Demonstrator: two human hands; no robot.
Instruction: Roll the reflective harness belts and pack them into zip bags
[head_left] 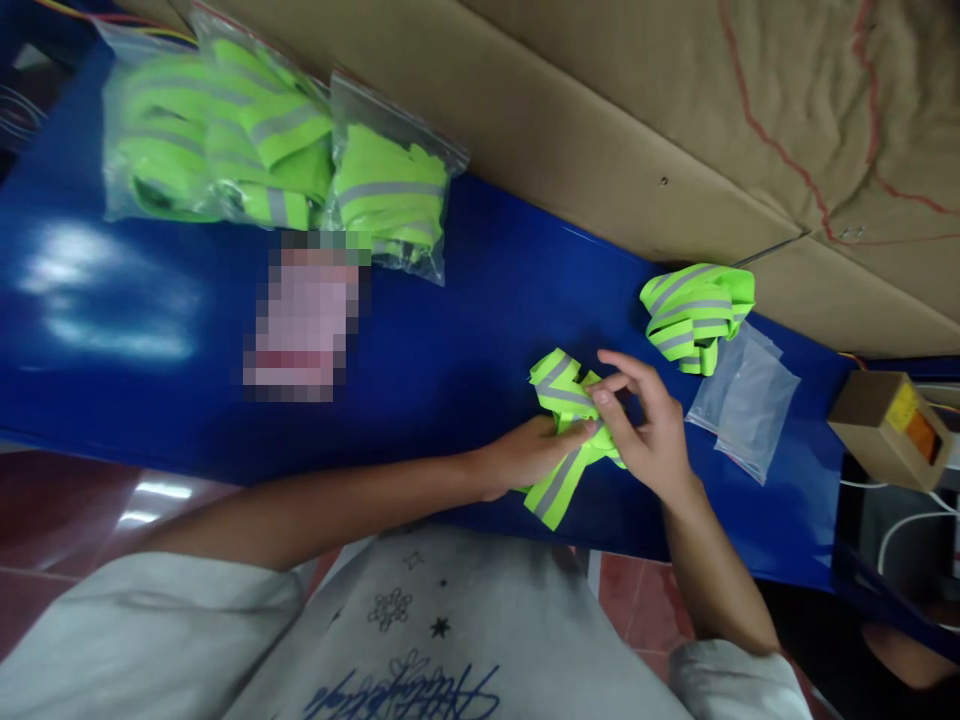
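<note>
- and here the left hand [529, 455] grips a bright green reflective strap [559, 488], fingers closed around it, one tail hanging toward the lap.
- the right hand [652, 435] has thumb and fingertips up against it, forefinger lifted; pinching or just touching, i can't tell.
- that strap is gathered, apparently only partly, ends loose.
- just beyond, a green bundle [697, 310] looks gathered but unbagged, next to flat clear bags [757, 410].
- far left, filled bags [409, 130] look finished.
- below it all, a shiny blue table [480, 290]; behind, a brown panel [562, 110]; underfoot, red tiles [637, 600].
</note>
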